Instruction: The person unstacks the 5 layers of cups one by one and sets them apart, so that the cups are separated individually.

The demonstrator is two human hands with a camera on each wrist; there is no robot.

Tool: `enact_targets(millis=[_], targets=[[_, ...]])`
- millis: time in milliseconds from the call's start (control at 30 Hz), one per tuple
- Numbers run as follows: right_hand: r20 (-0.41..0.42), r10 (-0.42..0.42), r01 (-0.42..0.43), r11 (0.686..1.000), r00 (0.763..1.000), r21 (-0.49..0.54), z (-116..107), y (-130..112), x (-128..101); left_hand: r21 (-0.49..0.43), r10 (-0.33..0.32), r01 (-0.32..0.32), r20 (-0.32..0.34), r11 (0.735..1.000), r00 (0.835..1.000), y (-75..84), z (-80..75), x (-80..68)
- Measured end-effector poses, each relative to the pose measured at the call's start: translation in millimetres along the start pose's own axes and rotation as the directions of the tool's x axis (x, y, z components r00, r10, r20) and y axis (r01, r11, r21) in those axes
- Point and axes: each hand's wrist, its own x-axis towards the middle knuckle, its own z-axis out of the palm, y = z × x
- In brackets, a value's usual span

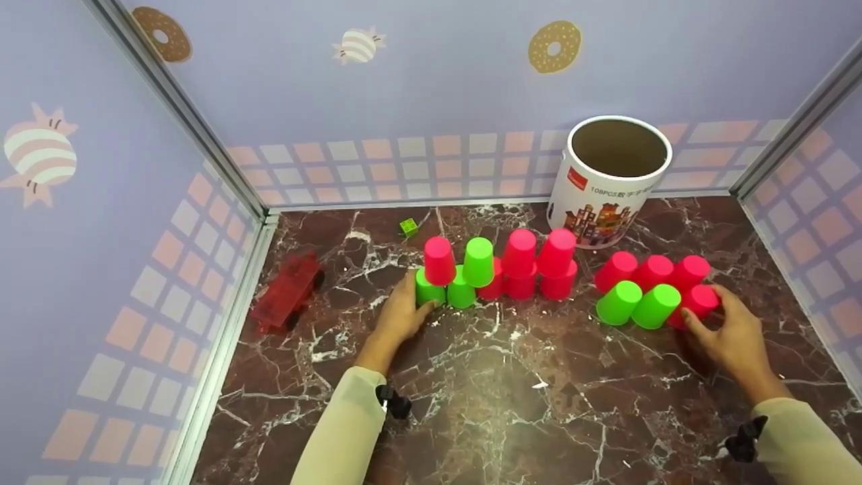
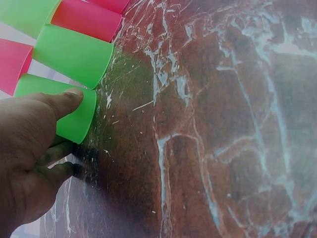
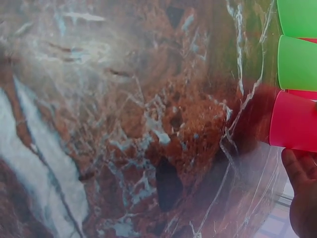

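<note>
My left hand holds the leftmost green cup of an upside-down row, thumb on its front and fingers round its outer side. Next to it in that bottom row stand another green cup and three pink-red cups. On top sit a pink-red cup, a green cup and two more pink-red ones. At the right, my right hand grips a pink-red cup at the end of a front row, beside two green cups. Three pink-red cups stand behind that row.
A tall white tub with an open top stands against the back wall. A red translucent toy vehicle lies at the left, and a small lime-green block sits near the back. Patterned walls enclose the marbled table.
</note>
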Motion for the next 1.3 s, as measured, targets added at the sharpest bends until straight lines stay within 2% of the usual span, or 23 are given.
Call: enact_targets(millis=[100, 133, 333, 733, 867, 1000, 1167, 1300], targets=[[-0.01, -0.013, 0.013, 1.0, 1.0, -0.014, 1.0, 0.1, -0.6, -0.002, -0.002, 0.002, 0.0, 1.0, 1.0, -1.5, 0.3, 0.1], [-0.011, -0.016, 0.016, 1.0, 1.0, -0.016, 1.5, 0.2, -0.8, -0.003, -0.009, 0.009, -0.001, 1.0, 1.0, -8.8, 6.5, 2.8], [-0.02, -0.021, 0.02, 1.0, 1.0, -0.016, 2.8, 1.7, -3.6, 0.038, -0.003, 0.003, 0.004, 0.999, 1.0, -16.9, 12.0, 5.3], [0.018, 0.03, -0.03, 0.999, 0.999, -0.024, -1.2, 1.7, -6.0, 0.049, -0.024, 0.022, 0.029, 0.999, 0.999, -14.5, 13.5, 4.7], [0.036, 0.041, -0.039, 0.998, 0.999, -0.046, -3.8, -0.6, -3.1, 0.047, -0.029, 0.028, 0.036, 0.998, 0.999, -15.6, 13.1, 5.7], [0.049, 0.044, -0.043, 0.999, 0.998, -0.023, -7.2, -1.1, 1.6, 0.045, -0.035, 0.033, 0.035, 0.998, 0.999, -16.0, 12.9, 6.7], [0.007, 0.019, -0.019, 1.0, 1.0, 0.005, -12.7, -7.1, 6.9, 0.044, -0.032, 0.031, 0.038, 0.999, 0.999, -12.0, 10.9, 6.0], [-0.076, -0.049, 0.05, 0.999, 0.996, 0.004, -15.5, -20.1, 17.2, 0.027, -0.026, 0.025, 0.029, 0.999, 0.999, -13.9, 11.4, 6.1]])
